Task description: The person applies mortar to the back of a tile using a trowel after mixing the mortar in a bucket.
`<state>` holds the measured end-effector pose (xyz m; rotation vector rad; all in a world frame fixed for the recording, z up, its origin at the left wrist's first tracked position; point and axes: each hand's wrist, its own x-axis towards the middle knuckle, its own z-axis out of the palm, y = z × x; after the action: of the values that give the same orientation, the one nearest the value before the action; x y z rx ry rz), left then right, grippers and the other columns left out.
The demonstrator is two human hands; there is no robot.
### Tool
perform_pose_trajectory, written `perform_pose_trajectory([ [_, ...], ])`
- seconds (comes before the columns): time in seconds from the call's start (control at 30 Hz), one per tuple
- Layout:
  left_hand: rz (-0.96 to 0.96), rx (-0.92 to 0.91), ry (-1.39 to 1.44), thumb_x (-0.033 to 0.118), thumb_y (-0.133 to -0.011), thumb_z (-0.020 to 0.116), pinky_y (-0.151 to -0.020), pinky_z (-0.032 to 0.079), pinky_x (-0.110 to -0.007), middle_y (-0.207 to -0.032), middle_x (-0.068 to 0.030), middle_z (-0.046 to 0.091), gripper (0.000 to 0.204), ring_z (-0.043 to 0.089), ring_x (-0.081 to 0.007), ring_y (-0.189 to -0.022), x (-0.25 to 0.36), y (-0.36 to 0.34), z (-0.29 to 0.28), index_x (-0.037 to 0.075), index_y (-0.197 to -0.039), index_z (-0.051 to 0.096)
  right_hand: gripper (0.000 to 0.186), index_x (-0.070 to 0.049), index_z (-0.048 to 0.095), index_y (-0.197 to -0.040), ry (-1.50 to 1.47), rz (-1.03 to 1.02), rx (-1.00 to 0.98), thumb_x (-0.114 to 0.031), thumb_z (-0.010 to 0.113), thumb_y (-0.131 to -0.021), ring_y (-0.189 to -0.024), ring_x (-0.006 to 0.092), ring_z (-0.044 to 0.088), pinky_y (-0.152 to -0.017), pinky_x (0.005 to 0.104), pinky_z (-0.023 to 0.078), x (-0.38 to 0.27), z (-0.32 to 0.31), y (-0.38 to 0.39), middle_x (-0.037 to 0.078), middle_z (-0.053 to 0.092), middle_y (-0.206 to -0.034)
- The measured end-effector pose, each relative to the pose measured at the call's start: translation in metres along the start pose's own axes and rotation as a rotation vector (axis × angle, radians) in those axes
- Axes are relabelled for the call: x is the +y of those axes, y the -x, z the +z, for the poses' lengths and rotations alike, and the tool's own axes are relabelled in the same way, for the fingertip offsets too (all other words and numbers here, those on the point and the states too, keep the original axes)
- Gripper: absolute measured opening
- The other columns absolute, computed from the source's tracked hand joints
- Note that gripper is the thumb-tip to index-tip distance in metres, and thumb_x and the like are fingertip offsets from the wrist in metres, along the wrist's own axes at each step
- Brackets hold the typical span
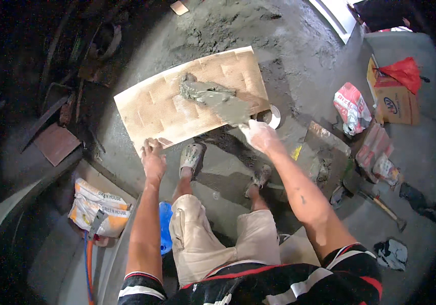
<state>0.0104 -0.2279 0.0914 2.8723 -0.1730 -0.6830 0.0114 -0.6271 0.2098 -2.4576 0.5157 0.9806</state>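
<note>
So the tile (pixel 192 101) is lying back-side up on the floor (pixel 299 56), long axis running from lower left up to upper right, right in front of the feet. There's a streak of grey mortar (pixel 213 97) across its middle toward the right end. Right hand (pixel 259 134) sits at the tile's right near corner, fingers closed around a trowel (pixel 233 113) whose blade lies flat in the mortar, pointing up-left along the tile. Left hand (pixel 153 157) is at the near left edge, fingers curled over it, pinning the tile down. The mortar is way closer to the right hand. Off to the right there's a mixing board (pixel 325 152), a hammer (pixel 386 208) and some bags (pixel 353 108).
</note>
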Motion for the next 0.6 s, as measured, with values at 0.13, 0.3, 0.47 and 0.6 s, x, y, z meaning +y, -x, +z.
perform_pose_trajectory([
  [0.13,0.105,-0.011,0.078,0.011,-0.079,0.074,-0.11,0.041,-0.052,-0.158,-0.0219,0.027,0.077,0.038,-0.0486,-0.135,0.03,-0.025,0.01,0.018,-0.149,0.041,0.048,0.0,0.068,-0.108,0.206,-0.071,0.08,-0.043,0.046,-0.098,-0.104,0.0423,0.066,-0.093,0.0515,0.051,-0.001,-0.014,-0.047,0.026,0.069,-0.108],
  [0.3,0.081,-0.041,0.043,0.01,-0.08,0.073,-0.111,0.041,-0.054,-0.16,-0.0222,0.023,0.079,0.032,-0.0546,-0.138,0.042,-0.025,0.015,0.019,-0.151,0.04,0.051,-0.002,0.068,-0.114,0.167,0.055,0.09,-0.046,0.049,-0.098,-0.112,0.0393,0.063,-0.098,0.0471,0.049,0.042,-0.039,-0.095,0.025,0.067,-0.117],
  [0.47,0.076,-0.058,0.028,0.01,-0.079,0.074,-0.112,0.039,-0.054,-0.16,-0.0241,0.022,0.079,0.03,-0.0563,-0.138,0.039,-0.022,0.017,0.016,-0.151,0.04,0.052,-0.002,0.067,-0.111,0.171,0.008,0.109,-0.049,0.048,-0.098,-0.112,0.0389,0.063,-0.098,0.0475,0.049,0.078,-0.011,-0.073,0.024,0.068,-0.114],
  [0.6,0.07,-0.073,-0.001,0.011,-0.078,0.076,-0.113,0.038,-0.055,-0.161,-0.0253,0.019,0.083,0.029,-0.0566,-0.138,0.037,-0.02,0.011,0.015,-0.152,0.038,0.048,-0.005,0.066,-0.105,0.296,0.018,0.066,-0.048,0.046,-0.1,-0.106,0.0388,0.066,-0.093,0.0502,0.051,0.083,-0.03,-0.059,0.022,0.07,-0.107],
])
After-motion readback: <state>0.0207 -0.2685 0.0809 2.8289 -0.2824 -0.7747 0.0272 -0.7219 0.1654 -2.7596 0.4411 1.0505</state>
